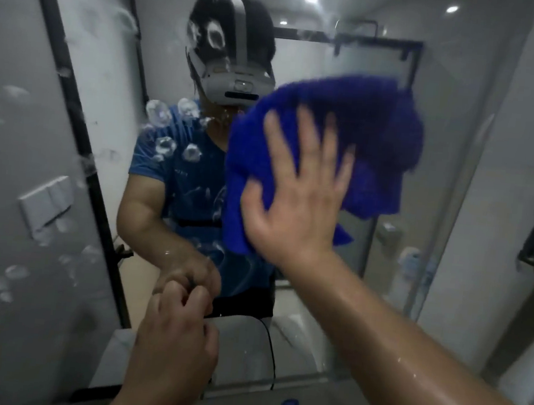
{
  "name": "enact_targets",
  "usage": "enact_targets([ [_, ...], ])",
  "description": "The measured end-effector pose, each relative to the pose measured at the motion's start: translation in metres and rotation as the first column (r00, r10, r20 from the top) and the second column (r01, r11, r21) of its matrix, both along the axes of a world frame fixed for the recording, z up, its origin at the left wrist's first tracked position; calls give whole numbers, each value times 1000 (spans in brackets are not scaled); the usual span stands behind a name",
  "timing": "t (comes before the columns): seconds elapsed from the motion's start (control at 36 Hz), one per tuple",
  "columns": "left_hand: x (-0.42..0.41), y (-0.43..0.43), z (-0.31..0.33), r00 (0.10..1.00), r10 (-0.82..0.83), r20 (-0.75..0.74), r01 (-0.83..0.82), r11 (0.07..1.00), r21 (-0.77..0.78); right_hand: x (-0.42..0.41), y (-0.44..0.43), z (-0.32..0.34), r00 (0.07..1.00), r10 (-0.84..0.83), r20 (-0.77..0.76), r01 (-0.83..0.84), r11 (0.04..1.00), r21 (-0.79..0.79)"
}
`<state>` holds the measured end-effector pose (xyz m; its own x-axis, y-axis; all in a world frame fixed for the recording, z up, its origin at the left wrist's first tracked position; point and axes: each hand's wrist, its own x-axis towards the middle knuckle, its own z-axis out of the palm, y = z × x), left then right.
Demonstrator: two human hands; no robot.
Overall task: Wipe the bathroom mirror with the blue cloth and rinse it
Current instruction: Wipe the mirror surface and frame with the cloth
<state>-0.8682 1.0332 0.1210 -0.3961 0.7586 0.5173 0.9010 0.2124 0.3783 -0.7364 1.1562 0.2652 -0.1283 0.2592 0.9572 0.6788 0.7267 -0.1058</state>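
Head view: flat right hand (295, 201) presses crumpled blue cloth (349, 112); left hand (174, 334) curled

Cloth (330, 136) deep blue; mirror (39, 115) white-spotted; drain plug (289, 404) blue.

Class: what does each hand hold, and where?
Right hand presses the cloth, lower left, to the mirror, fingers straight. Left hand is curled; any hold cannot be told.
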Motion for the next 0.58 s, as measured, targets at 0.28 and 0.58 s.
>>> enact_targets([
  [0.28, -48, -39, -7, 953, -280, 118, 285, 958, -20, 20, -18, -143, 725, -17, 689, 70, 996, -49],
  [0.58, -90, -99, -3, 955, -120, 271, 127, 992, -8, -34, -16, 119, 990, -62, 126, 55, 997, 54],
])
